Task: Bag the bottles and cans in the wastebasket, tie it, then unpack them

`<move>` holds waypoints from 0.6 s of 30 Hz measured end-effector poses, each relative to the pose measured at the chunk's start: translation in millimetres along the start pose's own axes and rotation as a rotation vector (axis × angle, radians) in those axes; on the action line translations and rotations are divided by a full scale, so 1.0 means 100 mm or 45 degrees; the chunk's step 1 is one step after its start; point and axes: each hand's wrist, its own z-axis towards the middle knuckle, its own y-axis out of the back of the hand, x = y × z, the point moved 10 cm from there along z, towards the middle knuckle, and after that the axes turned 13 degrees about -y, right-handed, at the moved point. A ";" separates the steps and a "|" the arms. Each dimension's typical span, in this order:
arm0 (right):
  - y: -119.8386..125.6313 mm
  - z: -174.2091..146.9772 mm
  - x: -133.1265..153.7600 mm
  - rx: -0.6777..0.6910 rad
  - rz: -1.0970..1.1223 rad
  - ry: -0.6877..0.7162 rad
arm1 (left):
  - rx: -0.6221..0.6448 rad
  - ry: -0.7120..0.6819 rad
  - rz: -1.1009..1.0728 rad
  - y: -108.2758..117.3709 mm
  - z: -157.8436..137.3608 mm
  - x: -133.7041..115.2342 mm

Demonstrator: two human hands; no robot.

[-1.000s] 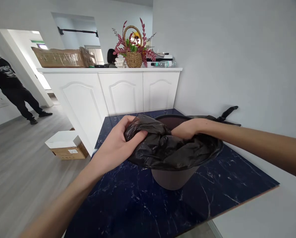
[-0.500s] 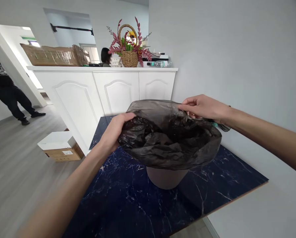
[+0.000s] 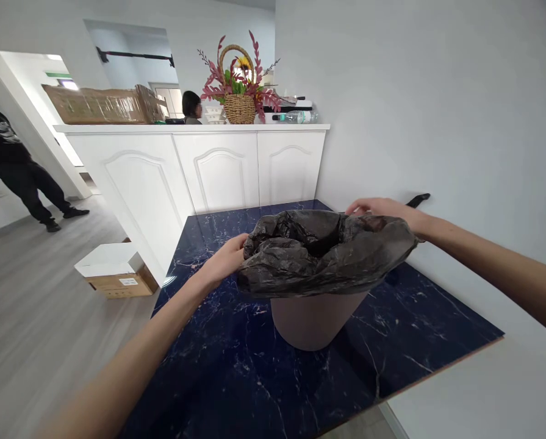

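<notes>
A black plastic trash bag [image 3: 318, 265] hangs over the rim of a brownish-grey trash can [image 3: 316, 323], its edge folded down outside and its middle sunken in. The can stands upright on a dark blue marble-patterned tabletop [image 3: 236, 360]. At the bag's left edge, my left hand [image 3: 229, 256] grips the plastic, fingertips hidden behind it. My right hand [image 3: 385, 210] is closed on the bag at the far right side of the rim, its fingers partly covered. Behind my right wrist a narrow black piece [image 3: 418, 200] sticks out; I cannot tell what it is.
A white cabinet [image 3: 222, 171] stands behind the table, bearing a flower basket [image 3: 240, 108], a plastic bottle [image 3: 300, 116] and a large cardboard box [image 3: 94, 105]. A wall [image 3: 437, 122] borders the right. Another box [image 3: 117, 271] sits on the floor. Two people are farther back.
The bag's raised far edge has come down around the rim, so the opening looks lower and narrower. Both hands have moved down, the right one outward to the far right side.
</notes>
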 end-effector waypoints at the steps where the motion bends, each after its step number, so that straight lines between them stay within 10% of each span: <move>1: 0.08 -0.04 0.01 0.019 0.032 0.002 | -0.082 -0.092 0.116 0.11 -0.05 -0.10; 5: 0.40 -0.45 0.35 0.147 0.243 0.259 | -0.438 -0.685 0.485 0.45 -0.44 -0.73; 9: 0.49 -1.07 0.66 0.113 0.113 0.541 | -0.092 -1.184 0.685 0.10 -0.84 -1.08; 18: 0.25 -1.69 0.70 -0.243 -0.263 0.922 | 0.163 -1.388 1.134 -0.41 -1.01 -1.12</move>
